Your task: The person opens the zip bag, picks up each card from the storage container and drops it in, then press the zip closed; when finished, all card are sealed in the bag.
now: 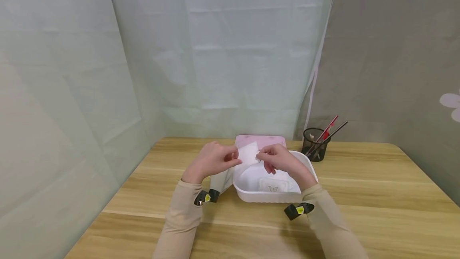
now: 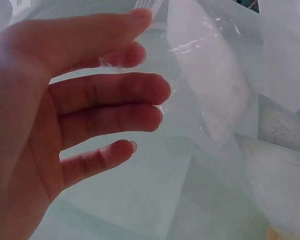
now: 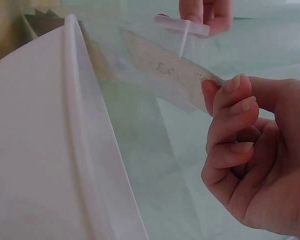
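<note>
The right hand (image 1: 278, 161) hides part of the white tub (image 1: 251, 195); pouch print too blurred

table (image 1: 359, 179): tub (image 1: 266, 198) at centre near the front edge; flat packet (image 1: 274, 185) inside the tub. box (image 1: 260, 140) behind the tub, touching its rear. pen cup (image 1: 314, 144) at the right rear, pens (image 1: 328, 131) standing in it. left hand (image 1: 212, 159) and right hand (image 1: 278, 159) above the tub's rear, small bag (image 1: 248, 153) held between them. curtain (image 1: 230, 51) behind the table.
</note>
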